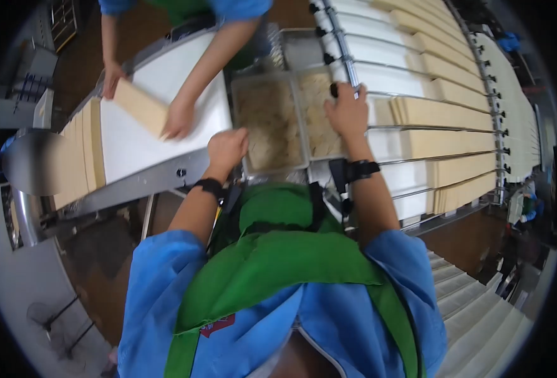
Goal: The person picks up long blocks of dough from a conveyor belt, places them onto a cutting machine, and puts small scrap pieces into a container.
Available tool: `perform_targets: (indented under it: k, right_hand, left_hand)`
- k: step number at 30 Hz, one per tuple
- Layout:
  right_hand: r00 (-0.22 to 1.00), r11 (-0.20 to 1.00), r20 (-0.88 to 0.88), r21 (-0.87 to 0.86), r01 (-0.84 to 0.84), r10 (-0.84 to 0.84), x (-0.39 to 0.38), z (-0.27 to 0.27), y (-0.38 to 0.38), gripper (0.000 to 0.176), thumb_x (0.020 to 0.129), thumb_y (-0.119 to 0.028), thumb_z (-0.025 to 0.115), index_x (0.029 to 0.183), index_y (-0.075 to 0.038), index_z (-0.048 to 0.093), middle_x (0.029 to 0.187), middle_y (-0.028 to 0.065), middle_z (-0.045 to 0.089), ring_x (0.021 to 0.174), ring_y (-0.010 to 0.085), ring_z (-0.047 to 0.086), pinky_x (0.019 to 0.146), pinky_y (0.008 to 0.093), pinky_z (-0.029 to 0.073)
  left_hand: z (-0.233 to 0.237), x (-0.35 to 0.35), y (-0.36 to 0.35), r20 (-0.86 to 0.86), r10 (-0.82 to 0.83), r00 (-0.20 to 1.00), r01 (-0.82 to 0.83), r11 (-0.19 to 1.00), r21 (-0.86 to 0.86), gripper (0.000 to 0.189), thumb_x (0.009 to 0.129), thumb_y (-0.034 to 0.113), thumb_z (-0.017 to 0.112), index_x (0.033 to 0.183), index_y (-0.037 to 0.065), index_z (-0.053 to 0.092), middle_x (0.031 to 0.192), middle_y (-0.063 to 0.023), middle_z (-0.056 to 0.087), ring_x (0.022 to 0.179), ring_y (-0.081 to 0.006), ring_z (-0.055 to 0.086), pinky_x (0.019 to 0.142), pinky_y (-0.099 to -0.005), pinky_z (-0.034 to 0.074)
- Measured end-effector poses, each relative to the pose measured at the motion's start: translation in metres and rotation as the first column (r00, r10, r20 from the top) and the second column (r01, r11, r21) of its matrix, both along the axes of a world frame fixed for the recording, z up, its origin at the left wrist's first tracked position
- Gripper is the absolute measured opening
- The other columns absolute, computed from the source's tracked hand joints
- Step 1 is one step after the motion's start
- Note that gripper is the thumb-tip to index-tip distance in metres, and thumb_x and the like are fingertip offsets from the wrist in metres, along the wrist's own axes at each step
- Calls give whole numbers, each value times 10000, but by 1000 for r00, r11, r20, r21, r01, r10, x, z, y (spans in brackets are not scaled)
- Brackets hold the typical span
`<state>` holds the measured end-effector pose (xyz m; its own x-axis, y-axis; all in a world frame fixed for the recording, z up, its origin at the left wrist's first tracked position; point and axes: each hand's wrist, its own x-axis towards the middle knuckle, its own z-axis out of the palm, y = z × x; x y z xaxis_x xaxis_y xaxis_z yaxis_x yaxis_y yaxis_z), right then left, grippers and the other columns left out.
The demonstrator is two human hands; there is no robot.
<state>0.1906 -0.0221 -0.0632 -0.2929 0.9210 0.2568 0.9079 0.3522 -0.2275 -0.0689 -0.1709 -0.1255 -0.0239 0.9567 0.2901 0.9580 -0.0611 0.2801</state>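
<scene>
My left hand [228,150] is closed in a loose fist near the right edge of the white work surface [121,151], beside a plastic bin [307,142]; what it holds, if anything, is hidden. At the edge of the slotted conveyor, my right hand [349,112] has its fingers curled at a black knob on the metal rail [346,53]; its exact grip cannot be made out. A co-worker's two hands hold a pale stack of sheets [138,108] over the white surface. More pale stacks [458,113] lie in the conveyor's slots.
Pale upright sheets [80,148] stand in a row at the left end of the white surface, by a round metal part [32,162]. A second bin [300,50] is behind the first. Another conveyor [511,107] runs at the far right, with white ridged panels [467,315] below.
</scene>
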Motion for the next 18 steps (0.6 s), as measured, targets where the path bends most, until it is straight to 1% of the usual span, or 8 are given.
perform_targets:
  k: [1,3,6,7,10,12,16,18]
  right_hand:
    - [1000,1000,12,30,7,-7,2,-9,3,483,739,-280,618,1180,-111,515,1169,54,551,1230,422,350,874,518,431]
    - [999,999,48,49,0,-3,4,-6,4,510,749,-289,612,1211,-103,504,1193,55,543,1232,412,349,879,514,432]
    - [997,999,75,51,-9,5,5,-6,2,513,759,-290,604,1225,-104,498,1191,52,545,1231,408,350,874,512,436]
    - [996,998,84,56,-10,5,5,-5,3,513,762,-290,603,1229,-106,496,1190,50,546,1231,408,350,873,512,436]
    - [994,999,107,32,-14,10,4,-2,2,516,773,-301,598,1239,-110,490,1186,49,549,1231,408,348,874,509,435]
    - [993,1000,115,7,-3,2,3,-2,3,523,780,-316,598,1248,-112,483,1192,55,547,1240,422,335,891,513,421]
    - [993,999,120,-32,0,4,2,2,0,530,776,-318,603,1244,-101,481,1186,67,551,1250,441,316,898,519,409]
    - [994,1000,107,-29,-1,5,2,2,2,532,773,-319,607,1241,-98,482,1182,71,552,1245,441,318,897,521,405]
  left_hand:
    - [-3,1,0,17,-7,1000,6,1000,26,51,748,196,598,771,150,602,622,-53,608,570,-268,599,526,-408,470]
    - [-4,1,3,50,-30,998,25,994,104,50,741,192,601,774,157,613,632,-42,619,570,-255,604,530,-394,478]
    - [-2,1,2,47,-1,999,0,1000,18,59,742,183,610,789,174,644,637,-51,622,586,-246,609,535,-374,477]
    - [0,2,2,29,6,1000,-7,1000,28,56,735,176,615,779,177,649,621,-43,617,573,-239,604,530,-362,475]
    - [12,5,1,8,43,999,-42,999,-27,29,726,158,606,741,166,629,619,-29,616,584,-218,606,537,-346,480]
    - [2,3,2,5,38,999,-38,999,-3,34,721,149,609,735,171,630,606,-24,609,571,-214,598,530,-341,478]
    - [4,3,2,-23,32,999,-32,999,-11,61,713,136,614,741,185,638,590,-11,599,552,-201,587,521,-330,474]
    - [2,3,3,-9,31,999,-31,1000,7,60,713,144,620,739,188,650,606,-10,611,559,-202,595,524,-331,475]
